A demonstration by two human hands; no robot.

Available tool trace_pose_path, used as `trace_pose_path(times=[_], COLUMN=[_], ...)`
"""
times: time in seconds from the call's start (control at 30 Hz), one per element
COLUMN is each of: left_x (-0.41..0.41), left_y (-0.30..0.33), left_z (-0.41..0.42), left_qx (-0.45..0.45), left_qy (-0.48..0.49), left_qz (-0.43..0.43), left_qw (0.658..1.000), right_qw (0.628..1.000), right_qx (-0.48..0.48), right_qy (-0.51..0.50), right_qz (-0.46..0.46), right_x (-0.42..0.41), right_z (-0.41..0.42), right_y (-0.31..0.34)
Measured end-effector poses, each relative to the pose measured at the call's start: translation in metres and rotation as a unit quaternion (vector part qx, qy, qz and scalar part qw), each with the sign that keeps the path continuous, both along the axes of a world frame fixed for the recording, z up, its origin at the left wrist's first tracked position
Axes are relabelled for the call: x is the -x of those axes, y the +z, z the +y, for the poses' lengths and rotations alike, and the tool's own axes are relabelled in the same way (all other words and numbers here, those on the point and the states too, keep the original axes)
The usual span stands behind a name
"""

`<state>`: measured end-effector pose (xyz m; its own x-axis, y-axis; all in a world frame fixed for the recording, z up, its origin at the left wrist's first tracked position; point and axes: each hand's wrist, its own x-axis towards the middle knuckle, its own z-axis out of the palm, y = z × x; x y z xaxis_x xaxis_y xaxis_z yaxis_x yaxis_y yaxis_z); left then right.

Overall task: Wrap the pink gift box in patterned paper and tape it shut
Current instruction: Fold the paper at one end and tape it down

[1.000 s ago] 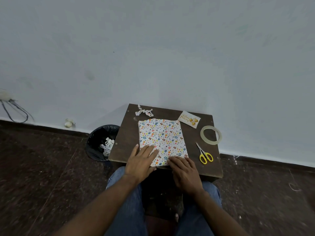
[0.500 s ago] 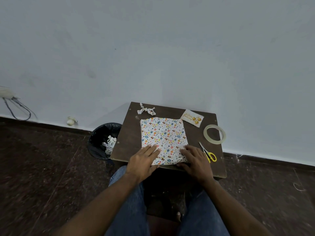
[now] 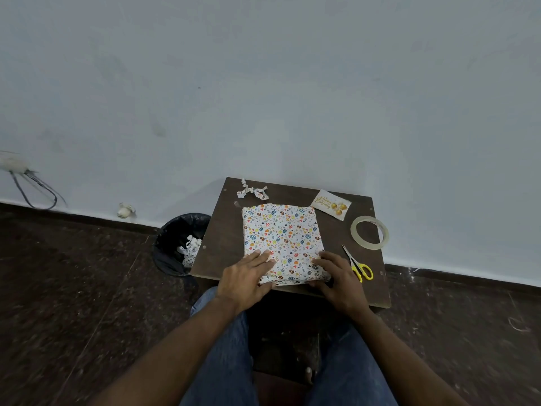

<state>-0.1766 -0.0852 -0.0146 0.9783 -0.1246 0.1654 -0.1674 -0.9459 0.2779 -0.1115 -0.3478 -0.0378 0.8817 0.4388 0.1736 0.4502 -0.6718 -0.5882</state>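
Observation:
The gift box (image 3: 282, 235) lies flat on a small dark wooden table (image 3: 222, 238), fully covered in white paper with colourful prints; no pink shows. My left hand (image 3: 248, 275) rests flat on the box's near left corner with straight fingers. My right hand (image 3: 336, 276) lies at the near right corner, fingers over the paper's folded edge. A roll of clear tape (image 3: 369, 231) lies on the table's right side, apart from both hands.
Yellow-handled scissors (image 3: 358, 265) lie just right of my right hand. A small greeting card (image 3: 330, 204) and a paper bow (image 3: 252, 191) sit at the table's far edge. A black bin (image 3: 178, 244) with paper scraps stands left of the table. The wall is close behind.
My right hand slid from the box's near middle edge to its near right corner. My left hand stayed on the near left corner. The camera shifted slightly.

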Motion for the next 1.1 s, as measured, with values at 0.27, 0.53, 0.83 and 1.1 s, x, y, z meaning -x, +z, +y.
trace_pose_path(times=[0.27,0.53,0.83,1.1], left_x=[-0.001,0.000,-0.007,-0.003], left_y=[0.012,0.006,-0.011,-0.011], left_z=[-0.001,0.005,0.004,-0.006], left_qx=[0.017,0.094,0.366,0.344], left_qy=[0.005,0.030,0.104,0.147], left_qz=[0.081,0.094,0.086,0.051], left_qw=[0.997,0.991,0.921,0.926], right_qw=[0.997,0.997,0.970,0.934], right_qx=[0.037,-0.076,-0.191,-0.263], right_qy=[0.010,-0.010,-0.113,-0.200], right_qz=[-0.063,0.021,0.101,0.139], right_x=[0.003,0.001,0.003,0.007], right_z=[-0.003,-0.001,0.015,0.032], right_y=[-0.006,0.003,0.004,0.005])
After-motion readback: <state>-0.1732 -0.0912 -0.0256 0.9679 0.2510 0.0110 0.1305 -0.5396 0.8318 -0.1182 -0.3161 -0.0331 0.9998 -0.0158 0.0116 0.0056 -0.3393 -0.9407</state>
